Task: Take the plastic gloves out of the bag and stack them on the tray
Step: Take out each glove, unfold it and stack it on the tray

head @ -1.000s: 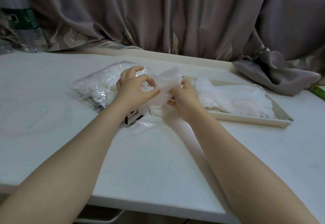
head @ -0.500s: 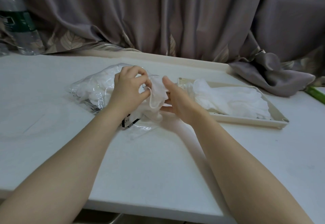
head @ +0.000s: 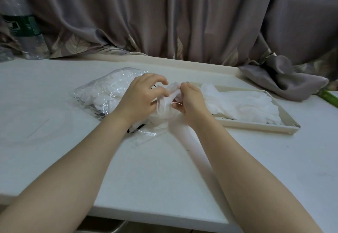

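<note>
One bag (head: pixel 108 94), one tray (head: pixel 259 125), two hands.

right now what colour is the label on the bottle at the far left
Dark green with pale markings, on the clear plastic bottle; the head view shows it, partly cut off by the frame edge.

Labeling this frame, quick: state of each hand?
Left hand: pinching the crumpled plastic glove.
Right hand: fingers curled round the same glove.
</note>
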Demonstrator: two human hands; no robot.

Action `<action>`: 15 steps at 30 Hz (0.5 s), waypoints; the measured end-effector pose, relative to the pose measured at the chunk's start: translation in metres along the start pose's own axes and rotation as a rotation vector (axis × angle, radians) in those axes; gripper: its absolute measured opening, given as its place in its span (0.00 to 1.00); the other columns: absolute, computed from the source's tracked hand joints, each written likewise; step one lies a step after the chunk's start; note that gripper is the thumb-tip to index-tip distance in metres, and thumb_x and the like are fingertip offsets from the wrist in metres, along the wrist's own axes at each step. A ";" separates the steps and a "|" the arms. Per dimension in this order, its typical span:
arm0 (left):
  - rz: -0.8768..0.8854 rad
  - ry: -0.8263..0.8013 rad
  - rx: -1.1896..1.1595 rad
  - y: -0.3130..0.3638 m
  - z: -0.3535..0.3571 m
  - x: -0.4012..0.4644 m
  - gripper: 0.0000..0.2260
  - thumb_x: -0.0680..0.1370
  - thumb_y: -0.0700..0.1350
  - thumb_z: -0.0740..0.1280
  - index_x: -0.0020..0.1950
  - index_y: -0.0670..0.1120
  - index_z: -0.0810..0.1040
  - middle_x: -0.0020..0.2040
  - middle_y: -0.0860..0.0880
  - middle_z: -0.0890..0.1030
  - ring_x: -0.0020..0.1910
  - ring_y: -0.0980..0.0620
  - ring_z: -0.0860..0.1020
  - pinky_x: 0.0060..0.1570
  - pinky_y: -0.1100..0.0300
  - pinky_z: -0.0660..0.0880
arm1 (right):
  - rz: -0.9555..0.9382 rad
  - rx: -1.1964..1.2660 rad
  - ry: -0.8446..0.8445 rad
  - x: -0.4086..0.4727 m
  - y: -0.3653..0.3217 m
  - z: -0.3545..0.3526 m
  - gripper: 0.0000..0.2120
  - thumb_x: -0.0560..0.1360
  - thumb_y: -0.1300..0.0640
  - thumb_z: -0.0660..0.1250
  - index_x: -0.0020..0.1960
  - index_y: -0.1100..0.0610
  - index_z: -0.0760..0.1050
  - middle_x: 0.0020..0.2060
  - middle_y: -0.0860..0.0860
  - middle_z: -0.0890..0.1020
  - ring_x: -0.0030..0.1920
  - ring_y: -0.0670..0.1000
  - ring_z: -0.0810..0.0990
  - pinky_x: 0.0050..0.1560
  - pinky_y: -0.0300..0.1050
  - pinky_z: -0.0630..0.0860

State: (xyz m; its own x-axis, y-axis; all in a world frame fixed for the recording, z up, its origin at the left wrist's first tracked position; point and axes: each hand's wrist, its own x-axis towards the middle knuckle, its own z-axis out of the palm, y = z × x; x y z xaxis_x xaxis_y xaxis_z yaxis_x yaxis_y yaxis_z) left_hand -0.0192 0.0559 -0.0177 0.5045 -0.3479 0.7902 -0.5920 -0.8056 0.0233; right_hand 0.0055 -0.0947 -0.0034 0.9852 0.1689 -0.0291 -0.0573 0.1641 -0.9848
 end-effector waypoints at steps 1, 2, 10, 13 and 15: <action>-0.015 -0.001 -0.002 -0.001 -0.004 0.001 0.06 0.70 0.41 0.63 0.44 0.47 0.77 0.47 0.47 0.81 0.48 0.49 0.73 0.44 0.56 0.68 | -0.002 -0.036 0.058 0.001 -0.001 -0.001 0.12 0.79 0.61 0.50 0.43 0.58 0.71 0.34 0.51 0.76 0.29 0.46 0.73 0.28 0.38 0.70; -0.050 -0.002 0.004 -0.002 -0.008 0.001 0.07 0.69 0.41 0.62 0.43 0.45 0.78 0.44 0.47 0.81 0.44 0.49 0.74 0.41 0.56 0.69 | -0.005 -0.048 0.100 0.003 -0.002 -0.003 0.11 0.78 0.61 0.50 0.43 0.57 0.71 0.35 0.52 0.76 0.28 0.46 0.70 0.27 0.37 0.67; -0.187 -0.181 0.316 -0.009 -0.003 -0.005 0.14 0.72 0.41 0.58 0.45 0.44 0.83 0.41 0.45 0.81 0.36 0.43 0.80 0.41 0.53 0.73 | 0.106 0.828 0.197 0.007 -0.029 -0.026 0.10 0.80 0.58 0.57 0.50 0.62 0.75 0.34 0.54 0.80 0.35 0.52 0.80 0.38 0.44 0.79; -0.522 -0.714 0.552 -0.002 -0.001 -0.002 0.11 0.76 0.38 0.60 0.52 0.47 0.79 0.53 0.46 0.78 0.54 0.45 0.76 0.52 0.56 0.67 | 0.118 0.808 0.119 -0.003 -0.041 -0.047 0.15 0.80 0.55 0.55 0.46 0.63 0.76 0.36 0.55 0.80 0.36 0.54 0.80 0.41 0.46 0.78; -0.648 -0.821 0.598 0.006 -0.003 0.001 0.08 0.76 0.40 0.60 0.52 0.46 0.77 0.55 0.46 0.78 0.56 0.45 0.75 0.54 0.56 0.67 | 0.103 0.767 0.008 -0.015 -0.049 -0.059 0.21 0.81 0.54 0.53 0.37 0.63 0.77 0.28 0.54 0.79 0.29 0.52 0.80 0.32 0.40 0.77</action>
State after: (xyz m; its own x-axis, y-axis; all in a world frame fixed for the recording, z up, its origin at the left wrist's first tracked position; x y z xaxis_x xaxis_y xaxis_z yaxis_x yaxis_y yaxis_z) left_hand -0.0244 0.0520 -0.0155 0.9784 0.1770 0.1065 0.1946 -0.9628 -0.1873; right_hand 0.0033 -0.1629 0.0355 0.9697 0.2134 -0.1185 -0.2419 0.7757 -0.5828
